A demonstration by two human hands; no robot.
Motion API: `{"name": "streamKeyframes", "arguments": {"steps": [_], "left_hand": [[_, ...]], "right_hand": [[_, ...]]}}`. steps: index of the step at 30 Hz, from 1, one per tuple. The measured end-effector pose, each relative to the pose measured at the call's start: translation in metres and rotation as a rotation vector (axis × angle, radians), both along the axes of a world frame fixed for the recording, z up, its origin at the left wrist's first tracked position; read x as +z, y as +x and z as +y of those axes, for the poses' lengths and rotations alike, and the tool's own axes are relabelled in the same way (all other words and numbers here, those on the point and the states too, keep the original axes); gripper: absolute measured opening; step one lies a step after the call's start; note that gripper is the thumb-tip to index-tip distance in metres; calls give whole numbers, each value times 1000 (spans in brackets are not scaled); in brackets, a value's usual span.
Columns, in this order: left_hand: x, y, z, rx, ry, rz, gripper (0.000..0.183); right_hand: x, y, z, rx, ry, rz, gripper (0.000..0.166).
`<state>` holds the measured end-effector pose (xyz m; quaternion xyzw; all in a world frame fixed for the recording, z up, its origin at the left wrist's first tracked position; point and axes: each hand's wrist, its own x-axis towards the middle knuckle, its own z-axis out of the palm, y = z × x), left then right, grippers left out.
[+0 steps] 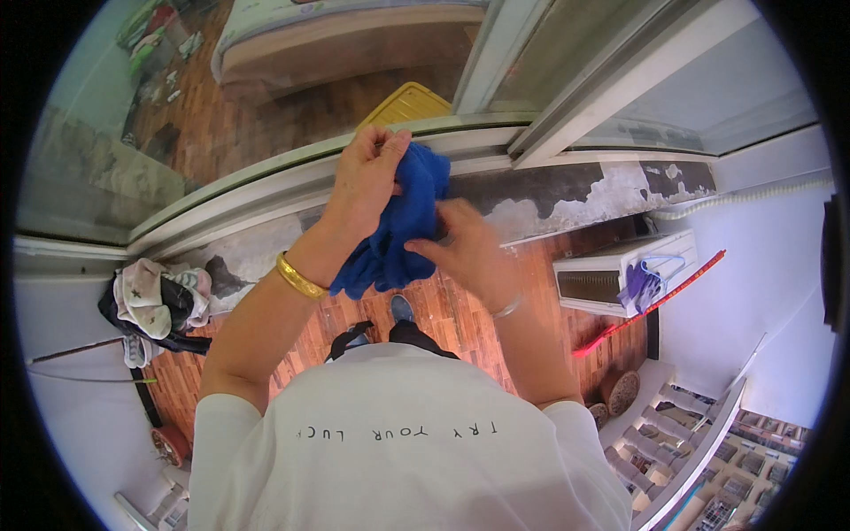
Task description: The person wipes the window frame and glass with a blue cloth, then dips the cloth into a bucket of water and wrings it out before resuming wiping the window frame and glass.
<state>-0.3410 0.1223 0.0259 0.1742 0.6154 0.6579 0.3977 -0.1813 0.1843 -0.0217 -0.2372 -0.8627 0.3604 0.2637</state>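
A bunched blue cloth (pixel 408 219) hangs in front of me, over the wooden floor and close to the white frame of a sliding glass door or window. My left hand (pixel 368 176) pinches its upper end between thumb and fingers; a gold-coloured bangle is on that wrist. On the cloth's right side is my right hand (pixel 468 249), blurred, thumb and fingertips at the fabric's edge. Whether those fingers grip it cannot be told. The cloth's lower part spreads in loose folds above my feet.
The white window frame (pixel 279 176) and a ledge with peeling paint (pixel 564 192) run across ahead. Clothes (pixel 149 299) are heaped at left. At right stand a white air-conditioner unit (pixel 597 269), a red pole (pixel 664 302) and a balustrade (pixel 647 458). A yellow lid (pixel 408 105) shows behind glass.
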Motion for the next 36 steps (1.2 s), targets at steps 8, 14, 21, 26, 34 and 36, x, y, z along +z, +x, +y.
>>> {"name": "streamKeyframes", "arguments": {"steps": [8,14,21,26,34,36], "left_hand": [[-10,19,-3,-439,178,490,46],[-28,29,39,-276,129,997,22],[-33,38,89,-117,64,1354,19],[-59,47,122,-207,-8,1418,15],[-49,57,116,-492,-204,1628,11],[-44,52,118,-647,-330,1604,16]], "right_hand": [[-8,19,28,-173,-858,510,14],[7,16,39,-85,-1018,526,24],[-21,63,56,-365,-875,438,21],[-31,82,52,-380,-851,437,17],[-40,107,49,-446,-858,391,18],[-42,111,47,-440,-872,391,17]]}}
